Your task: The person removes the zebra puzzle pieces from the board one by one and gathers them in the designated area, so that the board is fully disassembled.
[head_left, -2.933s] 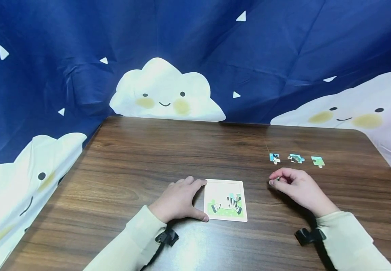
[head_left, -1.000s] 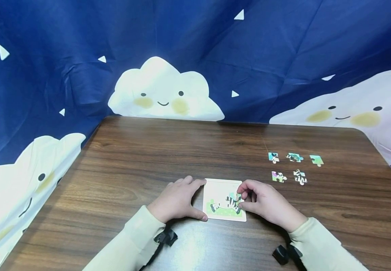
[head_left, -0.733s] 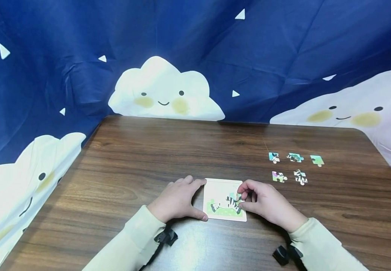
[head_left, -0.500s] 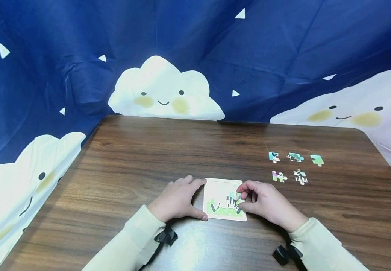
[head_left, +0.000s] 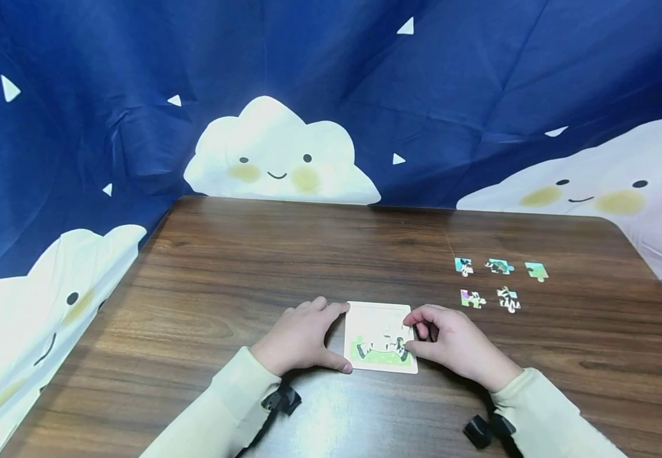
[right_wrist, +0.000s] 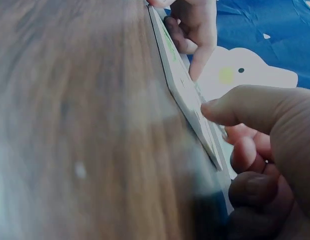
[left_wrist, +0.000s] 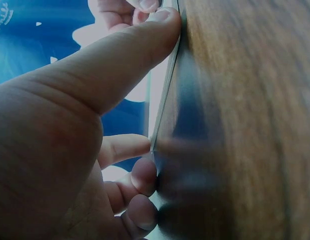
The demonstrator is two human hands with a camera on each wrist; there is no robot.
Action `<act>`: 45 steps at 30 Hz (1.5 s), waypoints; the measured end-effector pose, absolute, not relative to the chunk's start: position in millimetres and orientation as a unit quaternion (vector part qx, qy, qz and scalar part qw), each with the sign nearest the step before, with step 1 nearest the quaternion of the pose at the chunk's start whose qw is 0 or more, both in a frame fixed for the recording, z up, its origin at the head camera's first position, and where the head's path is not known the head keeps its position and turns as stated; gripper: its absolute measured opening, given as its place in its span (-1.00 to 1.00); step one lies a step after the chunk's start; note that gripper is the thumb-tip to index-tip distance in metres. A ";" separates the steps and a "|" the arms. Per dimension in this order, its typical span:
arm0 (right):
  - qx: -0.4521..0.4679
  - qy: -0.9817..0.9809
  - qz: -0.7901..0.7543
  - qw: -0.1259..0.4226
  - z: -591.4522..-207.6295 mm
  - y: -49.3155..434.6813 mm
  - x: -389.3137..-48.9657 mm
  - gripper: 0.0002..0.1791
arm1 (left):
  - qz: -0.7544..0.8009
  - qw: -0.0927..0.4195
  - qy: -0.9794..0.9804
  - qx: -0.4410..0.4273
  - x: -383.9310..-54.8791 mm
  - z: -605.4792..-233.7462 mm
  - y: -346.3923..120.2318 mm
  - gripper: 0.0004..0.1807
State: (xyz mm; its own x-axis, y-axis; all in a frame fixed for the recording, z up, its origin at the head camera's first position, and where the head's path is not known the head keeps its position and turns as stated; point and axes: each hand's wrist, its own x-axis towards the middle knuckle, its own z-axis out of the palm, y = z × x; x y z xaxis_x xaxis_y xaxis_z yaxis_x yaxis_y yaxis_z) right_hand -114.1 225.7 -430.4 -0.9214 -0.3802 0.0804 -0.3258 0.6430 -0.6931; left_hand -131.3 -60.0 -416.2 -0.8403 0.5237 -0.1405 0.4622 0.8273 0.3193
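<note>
In the head view, a square puzzle board [head_left: 368, 318] with a white rim and zebra picture lies between the hands. My left hand [head_left: 299, 337] rests at its left side, thumb and index finger spread and fairly straight, touching the two left corners. My right hand [head_left: 457, 343] is at the board's right edge, fingers curled, with thumb and index finger at a striped puzzle piece [head_left: 401, 347] that looks tipped up; the fingers partly hide it. In the right wrist view, the thumb [right_wrist: 220, 111] lies against the board's edge.
Several loose puzzle pieces lie to the right: a blue one [head_left: 464, 266], a teal one [head_left: 500, 266] and a green one [head_left: 536, 271] behind, a pink-green one [head_left: 471, 299] and a striped one [head_left: 508, 299] nearer. A blue cloud-print curtain [head_left: 422, 83] hangs behind the wooden table [head_left: 251, 254].
My right hand set down a striped piece by the loose ones and moved left to the board. The blue-topped striped piece there no longer lies flat. My left hand has stayed put.
</note>
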 end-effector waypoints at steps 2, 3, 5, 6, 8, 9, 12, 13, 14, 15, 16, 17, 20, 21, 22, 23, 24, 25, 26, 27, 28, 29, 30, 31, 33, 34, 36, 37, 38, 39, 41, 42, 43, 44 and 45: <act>-0.195 0.905 -0.377 0.034 -430.8 228.9 -114.4 -0.74 | 0.136 0.112 0.950 0.259 -131.2 -416.6 -60.0 0.14; -0.196 0.905 -0.378 0.031 -430.9 230.9 -114.6 -0.75 | 0.135 0.113 0.950 0.259 -131.3 -416.8 -59.9 0.14; -0.194 0.905 -0.378 0.024 -431.6 235.5 -115.2 -0.75 | 0.135 0.112 0.950 0.259 -131.3 -417.3 -59.8 0.15; -0.192 0.905 -0.380 0.022 -431.7 238.0 -115.5 -0.75 | 0.135 0.112 0.950 0.259 -131.4 -417.6 -59.7 0.15; -0.189 0.906 -0.379 0.016 -432.5 243.3 -116.2 -0.74 | 0.137 0.112 0.950 0.258 -131.5 -417.9 -59.7 0.15; -0.186 0.906 -0.380 0.015 -432.9 246.0 -116.9 -0.74 | 0.137 0.112 0.950 0.258 -131.5 -417.9 -59.7 0.15; -0.181 0.906 -0.382 0.014 -433.7 255.5 -119.8 -0.74 | 0.140 0.113 0.949 0.258 -131.9 -418.0 -59.9 0.15; -0.179 0.907 -0.381 0.014 -433.7 259.2 -121.2 -0.75 | 0.140 0.113 0.949 0.258 -132.0 -418.2 -60.0 0.15; -0.177 0.907 -0.382 0.016 -433.6 263.1 -122.9 -0.75 | 0.139 0.113 0.949 0.259 -132.1 -418.4 -60.3 0.15; -0.174 0.908 -0.382 0.019 -433.5 267.2 -124.8 -0.75 | 0.140 0.113 0.949 0.258 -132.2 -418.4 -60.5 0.14; -0.172 0.910 -0.377 0.021 -433.3 272.0 -126.4 -0.76 | 0.141 0.113 0.949 0.258 -132.3 -418.6 -60.3 0.14; -0.170 0.911 -0.375 0.025 -433.1 277.0 -128.1 -0.76 | 0.141 0.113 0.949 0.258 -132.3 -418.9 -60.3 0.14; -0.165 0.911 -0.375 0.049 -432.2 292.8 -132.2 -0.76 | 0.141 0.111 0.949 0.258 -132.4 -419.2 -60.3 0.14; -0.165 0.911 -0.375 0.055 -431.8 298.1 -133.2 -0.76 | 0.142 0.111 0.949 0.258 -132.4 -419.2 -60.3 0.14; -0.164 0.909 -0.378 0.065 -431.2 303.3 -133.7 -0.76 | 0.142 0.110 0.949 0.259 -132.4 -419.2 -60.4 0.14; -0.164 0.905 -0.385 0.076 -430.6 308.5 -134.3 -0.76 | 0.143 0.109 0.949 0.259 -132.4 -419.3 -60.4 0.14; -0.169 0.901 -0.391 0.084 -429.6 313.6 -134.9 -0.75 | 0.144 0.109 0.949 0.259 -132.3 -419.2 -60.4 0.14; -0.168 0.899 -0.395 0.091 -428.8 318.5 -135.3 -0.74 | 0.144 0.109 0.949 0.259 -132.1 -419.0 -60.5 0.14; -0.167 0.897 -0.398 0.097 -428.0 323.3 -135.6 -0.74 | 0.145 0.110 0.949 0.259 -131.9 -418.8 -60.4 0.14; -0.165 0.895 -0.402 0.103 -427.5 328.2 -136.1 -0.74 | 0.144 0.111 0.949 0.258 -131.8 -418.6 -60.3 0.14; -0.162 0.893 -0.405 0.113 -427.0 333.6 -136.6 -0.74 | 0.144 0.111 0.949 0.258 -131.6 -418.2 -60.3 0.14; -0.160 0.891 -0.408 0.119 -426.8 338.9 -137.3 -0.75 | 0.145 0.112 0.949 0.258 -131.5 -418.2 -60.3 0.14; -0.156 0.890 -0.410 0.124 -426.7 344.5 -137.8 -0.75 | 0.145 0.113 0.949 0.257 -131.4 -418.0 -60.3 0.14; -0.146 0.888 -0.415 0.133 -427.0 350.0 -138.2 -0.75 | 0.145 0.113 0.949 0.257 -131.2 -417.9 -60.3 0.14; -0.133 0.881 -0.430 0.147 -427.6 361.6 -139.0 -0.74 | 0.144 0.113 0.949 0.257 -131.2 -418.0 -60.5 0.14; -0.128 0.878 -0.436 0.152 -428.1 367.3 -139.2 -0.73 | 0.144 0.113 0.949 0.257 -131.2 -418.0 -60.5 0.14; -0.112 0.872 -0.450 0.157 -428.4 377.7 -139.3 -0.72 | 0.143 0.114 0.949 0.256 -131.3 -418.0 -60.6 0.14; -0.103 0.869 -0.457 0.160 -428.3 382.3 -139.3 -0.72 | 0.143 0.114 0.949 0.257 -131.3 -418.0 -60.6 0.14; -0.095 0.867 -0.461 0.161 -428.0 386.4 -139.0 -0.72 | 0.143 0.114 0.949 0.257 -131.4 -418.0 -60.5 0.14; -0.087 0.866 -0.466 0.161 -427.5 389.9 -138.5 -0.72 | 0.143 0.115 0.949 0.256 -131.4 -417.8 -60.4 0.14; -0.070 0.863 -0.475 0.160 -426.5 396.0 -137.5 -0.74 | 0.142 0.115 0.949 0.257 -131.5 -418.0 -60.3 0.14; -0.062 0.862 -0.478 0.158 -426.5 398.8 -137.0 -0.75 | 0.141 0.115 0.949 0.257 -131.5 -418.1 -60.3 0.14; -0.058 0.860 -0.483 0.154 -426.7 401.3 -136.6 -0.76 | 0.141 0.115 0.949 0.257 -131.5 -418.2 -60.2 0.14; -0.053 0.858 -0.488 0.151 -427.0 404.0 -136.2 -0.76 | 0.140 0.114 0.949 0.257 -131.4 -418.1 -60.1 0.14; -0.048 0.858 -0.490 0.146 -427.8 406.9 -135.9 -0.77 | 0.140 0.114 0.949 0.258 -131.3 -418.1 -60.1 0.14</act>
State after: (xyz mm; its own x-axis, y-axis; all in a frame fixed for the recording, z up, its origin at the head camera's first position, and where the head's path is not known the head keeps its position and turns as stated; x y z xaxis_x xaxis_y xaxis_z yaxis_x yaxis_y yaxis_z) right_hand -135.9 406.9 -427.8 -0.9529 -0.2256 -0.2027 0.0601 0.5145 -0.8554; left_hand -131.3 -60.1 -418.1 -0.8412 0.5211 -0.1444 0.4572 0.8280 0.3248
